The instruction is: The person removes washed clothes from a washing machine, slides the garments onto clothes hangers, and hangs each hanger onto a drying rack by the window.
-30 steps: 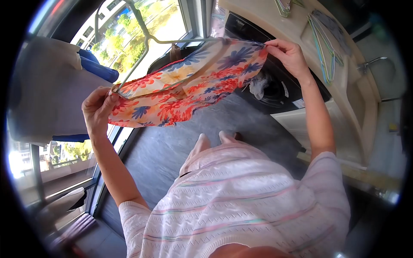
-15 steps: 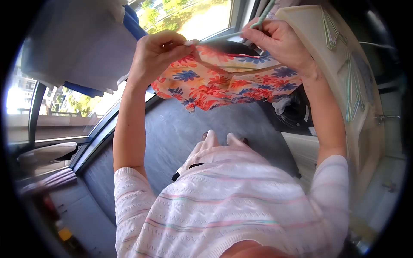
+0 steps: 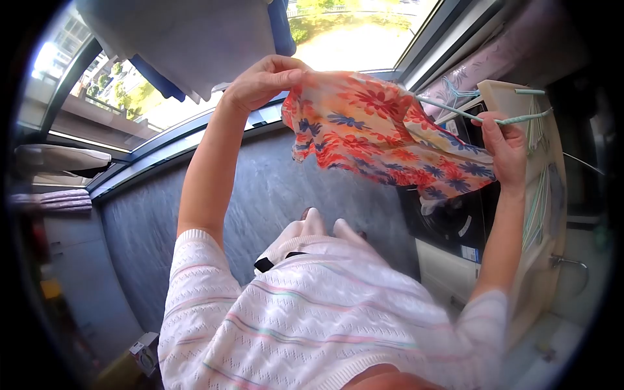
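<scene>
A thin garment (image 3: 370, 123) printed with red, orange and blue flowers is stretched between my hands in front of the window. My left hand (image 3: 270, 81) pinches its upper left corner between thumb and fingers. At the other side, my right hand (image 3: 506, 153) is closed around a pale green clothes hanger (image 3: 450, 108). The hanger's hook points right, and its left part disappears into the garment. The garment's right end touches or hangs right beside my right hand; whether those fingers also grip the cloth I cannot tell.
White and blue laundry (image 3: 182, 39) hangs at upper left by the window. To the right, several hangers (image 3: 536, 214) hang against a beige counter (image 3: 520, 312) with a tap (image 3: 573, 261). A black machine with a round door (image 3: 448, 224) stands below the garment, over the grey floor (image 3: 338, 169).
The hanger has shifted right, its hook now pointing right, and its left part has gone inside the garment. My right hand has moved right and lower; the garment is spread wider.
</scene>
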Available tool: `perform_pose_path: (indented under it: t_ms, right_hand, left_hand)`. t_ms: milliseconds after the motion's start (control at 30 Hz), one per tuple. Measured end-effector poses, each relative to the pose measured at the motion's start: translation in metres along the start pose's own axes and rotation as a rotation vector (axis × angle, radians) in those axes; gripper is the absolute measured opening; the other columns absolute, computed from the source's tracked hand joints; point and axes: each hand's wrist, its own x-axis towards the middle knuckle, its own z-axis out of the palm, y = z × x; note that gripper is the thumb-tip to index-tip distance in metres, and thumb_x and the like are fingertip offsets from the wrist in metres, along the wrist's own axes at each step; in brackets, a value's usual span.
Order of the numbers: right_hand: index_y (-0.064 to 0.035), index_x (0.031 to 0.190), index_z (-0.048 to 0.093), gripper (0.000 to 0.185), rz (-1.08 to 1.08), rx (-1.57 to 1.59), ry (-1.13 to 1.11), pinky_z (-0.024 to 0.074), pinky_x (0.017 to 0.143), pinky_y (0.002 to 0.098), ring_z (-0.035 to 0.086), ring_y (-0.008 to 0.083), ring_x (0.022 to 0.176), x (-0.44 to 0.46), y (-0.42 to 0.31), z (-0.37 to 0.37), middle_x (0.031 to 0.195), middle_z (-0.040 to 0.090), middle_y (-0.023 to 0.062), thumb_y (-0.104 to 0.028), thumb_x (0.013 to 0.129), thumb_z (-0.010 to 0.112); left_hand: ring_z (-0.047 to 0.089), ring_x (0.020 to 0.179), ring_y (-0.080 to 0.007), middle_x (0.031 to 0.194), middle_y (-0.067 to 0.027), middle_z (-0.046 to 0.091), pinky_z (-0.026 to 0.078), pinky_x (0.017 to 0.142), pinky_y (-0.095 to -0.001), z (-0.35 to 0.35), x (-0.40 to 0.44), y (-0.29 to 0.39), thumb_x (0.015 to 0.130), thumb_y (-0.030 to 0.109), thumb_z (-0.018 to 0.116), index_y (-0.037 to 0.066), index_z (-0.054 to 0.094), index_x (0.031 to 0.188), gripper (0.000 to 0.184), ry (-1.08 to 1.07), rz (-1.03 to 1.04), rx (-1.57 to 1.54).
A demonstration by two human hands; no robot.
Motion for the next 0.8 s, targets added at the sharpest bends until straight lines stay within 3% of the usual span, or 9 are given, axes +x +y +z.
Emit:
perform_pose_path:
  t_ms: [67,167,367,667,733,800]
  right_hand:
    - [-0.0016,0.091,0.063,0.016,0.0,-0.025,-0.008,0.0177,0.045,0.0155,0.029,-0.0017,0.05,-0.001,-0.004,-0.003,0.063,0.047,-0.0083,-0.016,0.087,0.056]
    - [-0.0022,0.09,0.064,0.015,-0.006,-0.06,-0.018,0.0196,0.046,0.0155,0.031,-0.0016,0.052,-0.004,-0.008,-0.001,0.066,0.05,-0.0075,-0.016,0.087,0.057]
    - [-0.0026,0.089,0.064,0.015,-0.005,-0.08,-0.015,0.0215,0.048,0.0156,0.033,-0.0014,0.054,-0.007,-0.009,0.02,0.069,0.053,-0.0066,-0.016,0.086,0.058]
    - [-0.0039,0.089,0.064,0.013,0.026,0.035,-0.053,0.0229,0.048,0.0123,0.037,-0.0022,0.055,0.006,-0.014,0.027,0.073,0.057,-0.0049,-0.015,0.086,0.058]
    - [-0.004,0.089,0.064,0.012,0.006,0.047,-0.055,0.0226,0.048,0.0119,0.037,-0.0021,0.055,0.012,-0.014,0.027,0.072,0.058,-0.0045,-0.014,0.086,0.058]
    - [-0.0034,0.087,0.065,0.015,-0.027,0.043,-0.005,0.0177,0.046,0.0159,0.03,-0.0014,0.051,0.021,-0.014,0.024,0.062,0.046,-0.0085,-0.017,0.086,0.059]
  left_hand:
    - [0.055,0.076,-0.0119,0.081,-0.0023,0.061,0.044,0.074,-0.0258,0.002,0.003,0.0,0.073,0.03,0.072,0.001,0.063,0.091,0.035,-0.011,-0.026,-0.126]
    - [0.053,0.071,-0.0105,0.076,-0.0009,0.058,0.044,0.068,-0.0239,-0.004,0.002,0.007,0.075,0.024,0.071,0.001,0.064,0.082,0.025,-0.066,-0.007,0.033]
    - [0.051,0.066,-0.0082,0.072,0.0008,0.056,0.043,0.065,-0.0218,0.004,-0.018,0.037,0.071,0.011,0.072,0.002,0.063,0.074,0.013,0.035,0.147,0.194]
    - [0.057,0.077,-0.0097,0.082,-0.0001,0.06,0.048,0.071,-0.023,-0.005,-0.05,0.036,0.068,0.008,0.073,0.003,0.062,0.088,0.023,0.164,0.151,0.228]
    - [0.057,0.074,-0.0095,0.078,-0.0004,0.062,0.047,0.072,-0.0239,0.001,-0.056,0.03,0.07,0.007,0.072,0.003,0.065,0.086,0.019,0.249,0.076,0.216]
    - [0.057,0.073,-0.0095,0.076,-0.0009,0.064,0.047,0.072,-0.0244,-0.001,-0.063,0.018,0.07,0.008,0.071,0.002,0.066,0.086,0.018,0.296,-0.045,0.308]
